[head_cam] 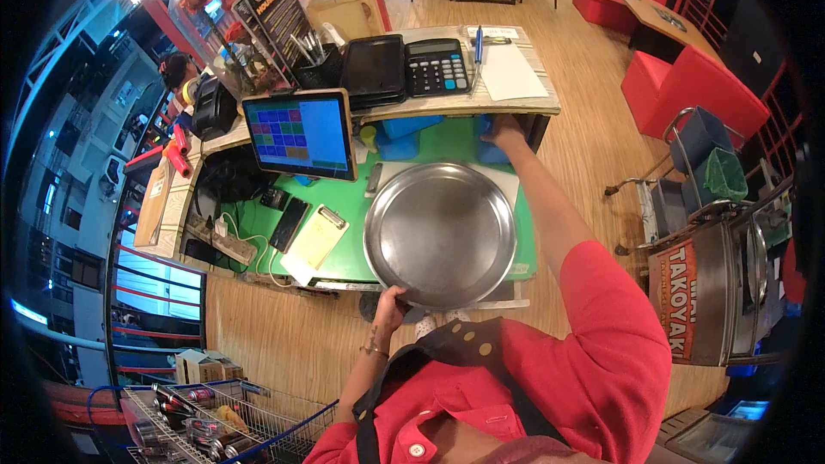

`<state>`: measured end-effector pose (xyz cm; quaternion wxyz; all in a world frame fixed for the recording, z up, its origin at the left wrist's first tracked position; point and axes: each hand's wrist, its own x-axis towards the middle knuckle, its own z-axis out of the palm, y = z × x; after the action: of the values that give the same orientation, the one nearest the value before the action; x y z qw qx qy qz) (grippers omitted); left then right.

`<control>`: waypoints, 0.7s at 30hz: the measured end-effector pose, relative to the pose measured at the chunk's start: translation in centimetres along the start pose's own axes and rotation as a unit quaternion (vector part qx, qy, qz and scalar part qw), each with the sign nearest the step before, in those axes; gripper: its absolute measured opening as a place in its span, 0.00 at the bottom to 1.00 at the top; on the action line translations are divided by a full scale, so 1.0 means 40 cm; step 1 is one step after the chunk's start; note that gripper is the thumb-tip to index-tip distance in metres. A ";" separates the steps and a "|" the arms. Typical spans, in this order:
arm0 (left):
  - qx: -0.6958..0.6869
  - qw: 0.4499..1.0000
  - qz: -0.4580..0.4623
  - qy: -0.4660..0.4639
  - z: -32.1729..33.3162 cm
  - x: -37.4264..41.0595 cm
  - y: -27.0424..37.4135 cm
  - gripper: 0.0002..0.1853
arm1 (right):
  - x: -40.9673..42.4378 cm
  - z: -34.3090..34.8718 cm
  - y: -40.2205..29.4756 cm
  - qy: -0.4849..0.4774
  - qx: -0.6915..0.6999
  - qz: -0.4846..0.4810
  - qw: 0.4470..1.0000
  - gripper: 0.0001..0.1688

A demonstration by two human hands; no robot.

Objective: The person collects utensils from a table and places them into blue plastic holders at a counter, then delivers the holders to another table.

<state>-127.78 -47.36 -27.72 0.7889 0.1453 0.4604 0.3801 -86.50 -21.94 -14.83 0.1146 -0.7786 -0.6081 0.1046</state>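
A round metal tray (441, 232) lies in front of me, over the green desktop (348, 245) and the desk's near edge. My left hand (390, 310) grips its rim at the near left. My right arm stretches past the tray's right side, and my right hand (506, 130) is in the space under the raised counter shelf. There it is at a blue plastic container (492, 149). The shelf's edge and shadow partly hide the fingers, so whether they hold anything is unclear. Beneath the tray's far rim, pale sheets or a board stick out.
On the counter shelf (548, 93) stand a calculator (437, 68), a black tray (372, 69) and a tablet (300, 135). A clipboard (320, 238) and a phone (290, 224) lie left of the round tray. A wire rack (271, 415) holds cans. A trolley (689, 167) stands right.
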 end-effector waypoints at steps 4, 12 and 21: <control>0.139 0.990 -0.009 -0.002 0.001 -0.017 0.044 0.27 | -0.069 -0.010 -0.056 0.091 -0.056 -0.009 0.994 0.49; 0.178 0.984 0.006 -0.019 0.007 -0.072 0.089 0.39 | -0.230 -0.063 -0.118 0.150 -0.010 -0.086 0.985 0.47; 0.254 0.898 0.321 0.164 0.063 -0.157 0.172 0.46 | -0.554 -0.026 -0.199 0.111 0.088 -0.307 0.941 0.38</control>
<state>-130.68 -47.07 -18.54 0.4739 0.4163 0.5921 0.5015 -98.81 -41.65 -10.88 0.2759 -0.5473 -0.7895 0.0304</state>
